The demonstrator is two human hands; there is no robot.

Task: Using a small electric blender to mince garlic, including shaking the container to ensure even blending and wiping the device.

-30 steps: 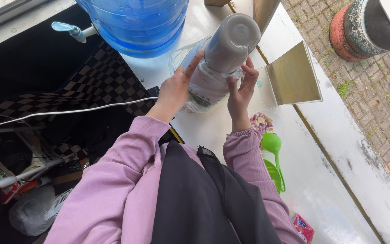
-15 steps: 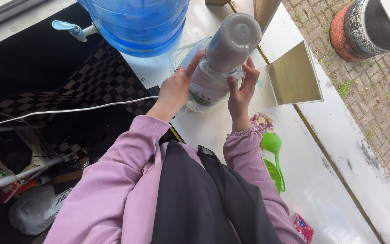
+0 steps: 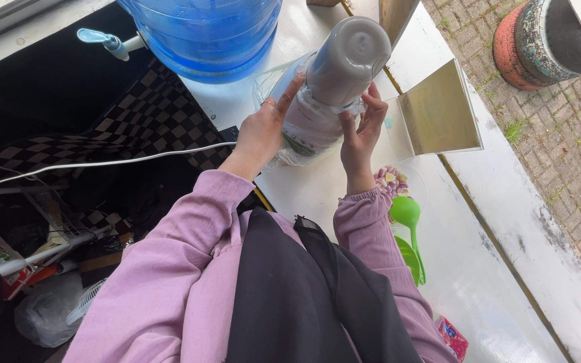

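White counter (image 3: pixel 492 222) runs down the right of the frame; a blue water jug (image 3: pixel 203 30) with a tap fills the top. At upper centre, left hand (image 3: pixel 263 131) and right hand (image 3: pixel 361 131) clasp a grey blender jar (image 3: pixel 334 81), fingers wrapped on it. Green spoons (image 3: pixel 408 232) lie below.
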